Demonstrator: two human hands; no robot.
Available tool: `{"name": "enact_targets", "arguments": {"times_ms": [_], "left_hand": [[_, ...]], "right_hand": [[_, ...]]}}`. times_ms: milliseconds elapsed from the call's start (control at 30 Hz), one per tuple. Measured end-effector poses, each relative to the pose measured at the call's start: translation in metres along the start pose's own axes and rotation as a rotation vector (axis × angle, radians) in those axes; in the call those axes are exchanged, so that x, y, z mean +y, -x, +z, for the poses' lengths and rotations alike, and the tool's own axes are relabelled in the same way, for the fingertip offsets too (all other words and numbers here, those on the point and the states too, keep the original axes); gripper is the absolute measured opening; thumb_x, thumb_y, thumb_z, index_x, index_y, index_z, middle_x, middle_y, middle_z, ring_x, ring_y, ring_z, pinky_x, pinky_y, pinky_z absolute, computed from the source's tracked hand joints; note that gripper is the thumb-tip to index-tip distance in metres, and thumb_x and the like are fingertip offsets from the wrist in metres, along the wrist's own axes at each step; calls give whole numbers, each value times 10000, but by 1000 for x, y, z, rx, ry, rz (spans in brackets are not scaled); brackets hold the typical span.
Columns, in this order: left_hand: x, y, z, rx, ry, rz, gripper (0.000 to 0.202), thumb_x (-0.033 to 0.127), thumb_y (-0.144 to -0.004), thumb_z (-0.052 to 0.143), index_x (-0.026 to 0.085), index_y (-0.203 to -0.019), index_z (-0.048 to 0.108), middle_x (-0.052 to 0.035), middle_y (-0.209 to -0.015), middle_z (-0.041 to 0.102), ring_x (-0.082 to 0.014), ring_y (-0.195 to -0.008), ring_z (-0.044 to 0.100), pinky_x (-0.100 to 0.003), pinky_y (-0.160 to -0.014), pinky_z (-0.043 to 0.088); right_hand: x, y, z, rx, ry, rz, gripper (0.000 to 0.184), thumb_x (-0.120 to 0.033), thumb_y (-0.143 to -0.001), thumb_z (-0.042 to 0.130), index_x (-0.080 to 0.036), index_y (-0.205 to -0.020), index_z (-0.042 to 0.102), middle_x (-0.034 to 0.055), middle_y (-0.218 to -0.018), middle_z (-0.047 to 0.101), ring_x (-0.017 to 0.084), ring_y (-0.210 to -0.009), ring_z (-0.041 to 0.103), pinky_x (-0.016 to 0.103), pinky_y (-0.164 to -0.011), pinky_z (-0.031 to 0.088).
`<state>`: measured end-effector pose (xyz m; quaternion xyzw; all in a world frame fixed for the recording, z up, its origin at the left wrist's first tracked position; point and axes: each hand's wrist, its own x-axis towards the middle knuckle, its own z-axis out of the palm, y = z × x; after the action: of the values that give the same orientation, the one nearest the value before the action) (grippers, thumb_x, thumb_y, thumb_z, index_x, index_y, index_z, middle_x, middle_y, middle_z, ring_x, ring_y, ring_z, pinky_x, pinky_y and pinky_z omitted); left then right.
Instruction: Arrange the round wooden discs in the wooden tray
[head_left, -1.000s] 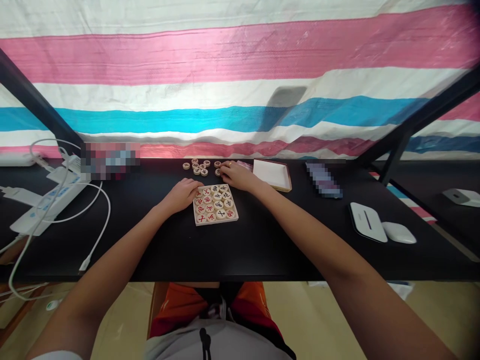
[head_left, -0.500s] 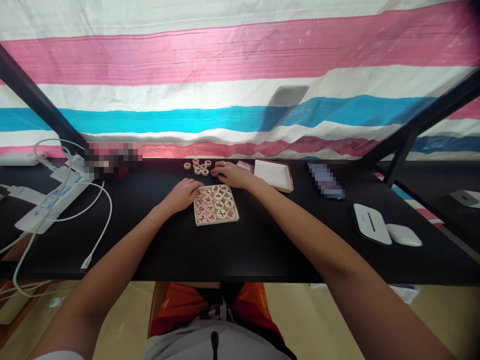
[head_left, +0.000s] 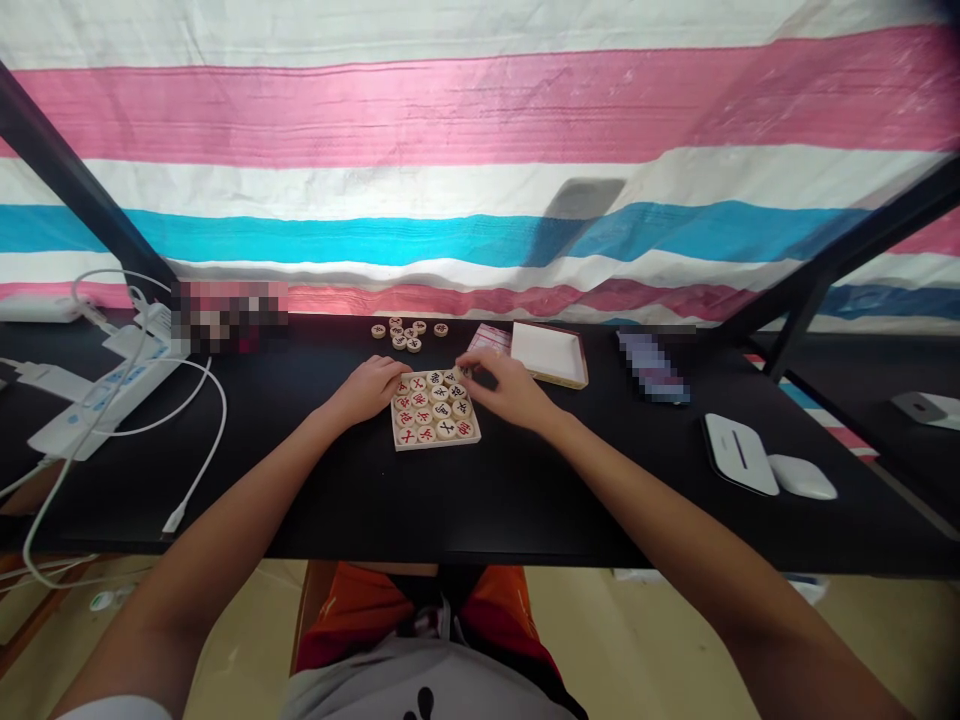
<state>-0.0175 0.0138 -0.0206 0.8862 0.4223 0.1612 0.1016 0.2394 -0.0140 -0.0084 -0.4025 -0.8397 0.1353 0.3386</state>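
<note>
A small wooden tray [head_left: 435,443] full of round Chinese chess pieces lies on the black table [head_left: 450,490]. My left hand [head_left: 370,388] rests curled against the tray's left edge. Over the tray's far right corner is my right hand [head_left: 504,388], its fingertips pinched together; whether they hold a piece is hidden. Several loose chess pieces [head_left: 406,334] lie behind the tray near the table's back edge.
The tray's white lid [head_left: 547,353] lies to the right, a pink packet [head_left: 489,338] beside it. A power strip with white cables [head_left: 112,385] is on the left. Two white devices [head_left: 765,462] sit on the right. A striped tarp hangs behind.
My right hand has come back from the loose pieces at the back to the tray's far right corner. My left hand has stayed at the tray.
</note>
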Motion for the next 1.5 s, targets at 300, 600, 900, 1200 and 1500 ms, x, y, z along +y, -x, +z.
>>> {"name": "enact_targets", "arguments": {"times_ms": [300,600,900,1200,1500], "left_hand": [[-3,-2,3,17,-3,15,343,222,-908,332,179,-1075,628,-77,-998,636,-216,-952,540,-367,-909,431],[-2,-1,2,6,-3,13,354,247,-921,318,169,-1084,623,-84,-1007,634,-225,-962,538,-368,-902,434],[2,0,0,-10,-3,6,342,237,-919,331,176,-1086,624,-77,-1021,638,-225,-967,545,-366,-910,436],[-4,0,-4,206,-96,-227,384,251,-941,322,169,-1244,543,-102,-1139,585,-240,-1049,535,-365,-939,429],[-21,-8,4,-20,-376,-136,587,165,-879,353,228,-1460,294,-101,-1443,388,-294,-1179,453,-431,-907,414]], "right_hand": [[-33,32,-4,-179,-57,-248,48,-188,-781,558,-228,-807,560,45,-845,639,179,-803,578,335,-800,490],[-28,30,-10,-239,-13,-217,27,-194,-795,562,-212,-792,582,52,-862,652,179,-814,581,311,-769,485],[-26,31,-10,-201,37,-242,127,-303,-842,570,-213,-898,640,88,-989,644,205,-919,588,347,-834,491],[-25,31,2,-120,80,-303,217,-238,-913,461,-203,-1048,628,95,-965,645,202,-887,578,361,-817,500],[16,27,12,-60,32,21,492,-27,-841,319,-216,-1236,542,111,-1159,543,222,-1082,532,436,-951,456]]}}
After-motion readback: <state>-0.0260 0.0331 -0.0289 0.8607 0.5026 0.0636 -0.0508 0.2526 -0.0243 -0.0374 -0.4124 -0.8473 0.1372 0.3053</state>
